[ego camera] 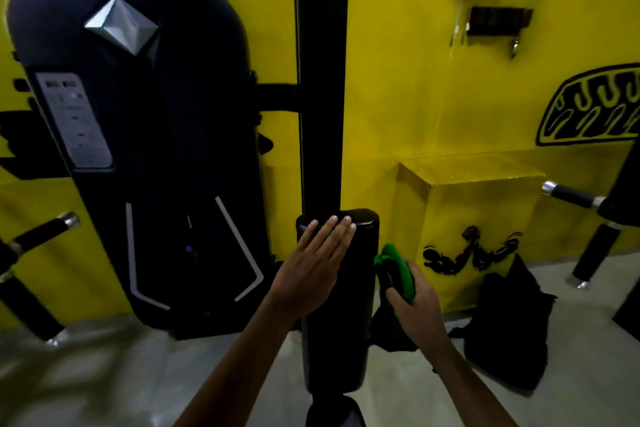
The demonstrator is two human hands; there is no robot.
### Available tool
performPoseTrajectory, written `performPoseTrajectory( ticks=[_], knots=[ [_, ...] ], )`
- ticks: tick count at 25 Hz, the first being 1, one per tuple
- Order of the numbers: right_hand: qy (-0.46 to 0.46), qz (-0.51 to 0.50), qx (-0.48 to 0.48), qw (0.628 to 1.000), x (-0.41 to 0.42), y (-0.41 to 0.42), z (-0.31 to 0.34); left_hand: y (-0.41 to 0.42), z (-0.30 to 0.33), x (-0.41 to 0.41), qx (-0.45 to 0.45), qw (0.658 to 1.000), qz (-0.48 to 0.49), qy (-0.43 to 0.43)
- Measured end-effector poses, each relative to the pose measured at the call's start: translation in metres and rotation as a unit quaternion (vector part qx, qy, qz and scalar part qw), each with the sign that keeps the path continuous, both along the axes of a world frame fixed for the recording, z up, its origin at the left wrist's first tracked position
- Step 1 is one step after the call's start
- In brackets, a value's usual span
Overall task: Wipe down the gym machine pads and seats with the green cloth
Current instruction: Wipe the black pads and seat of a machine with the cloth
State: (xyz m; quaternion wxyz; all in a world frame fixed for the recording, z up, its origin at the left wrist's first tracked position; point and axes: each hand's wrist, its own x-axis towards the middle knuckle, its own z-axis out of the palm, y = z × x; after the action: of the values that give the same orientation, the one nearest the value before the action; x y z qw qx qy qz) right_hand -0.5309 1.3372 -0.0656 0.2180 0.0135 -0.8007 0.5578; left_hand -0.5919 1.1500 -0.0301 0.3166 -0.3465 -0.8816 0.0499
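Head view: left hand (313, 260) flat, steadying pad (349, 288); right hand (414, 302) grips green cloth (398, 267) beside it. Next: wipe pad.

You are looking at two hands, the left hand (313, 267) and the right hand (414, 302); you are seeing one green cloth (396, 269); one black pad (341, 302); one black bag (509, 322); one big machine cover (138, 149).

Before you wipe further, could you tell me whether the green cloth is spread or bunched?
Bunched: the green cloth sits crumpled in the right hand.
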Motion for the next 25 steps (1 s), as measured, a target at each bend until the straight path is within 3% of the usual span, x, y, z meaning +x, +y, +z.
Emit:
performPoseTrajectory(
  ticks=[7, 12, 19, 25],
  knots=[
    [-0.022, -0.157, -0.024, 0.987, 0.001, -0.058, -0.007, -0.055, 0.024, -0.043, -0.054, 0.98, -0.155, -0.109],
    [-0.053, -0.217, 0.012, 0.975, 0.005, -0.075, 0.004, -0.064, 0.039, -0.074, -0.024, 0.941, -0.281, -0.189],
    [-0.006, -0.282, 0.013, 0.959, -0.015, -0.086, 0.0, -0.073, 0.035, -0.1, 0.019, 0.907, -0.361, -0.218],
    [0.022, -0.339, 0.019, 0.941, -0.029, -0.091, 0.0, -0.06, 0.06, -0.139, -0.061, 0.864, -0.454, -0.212]
  ],
)
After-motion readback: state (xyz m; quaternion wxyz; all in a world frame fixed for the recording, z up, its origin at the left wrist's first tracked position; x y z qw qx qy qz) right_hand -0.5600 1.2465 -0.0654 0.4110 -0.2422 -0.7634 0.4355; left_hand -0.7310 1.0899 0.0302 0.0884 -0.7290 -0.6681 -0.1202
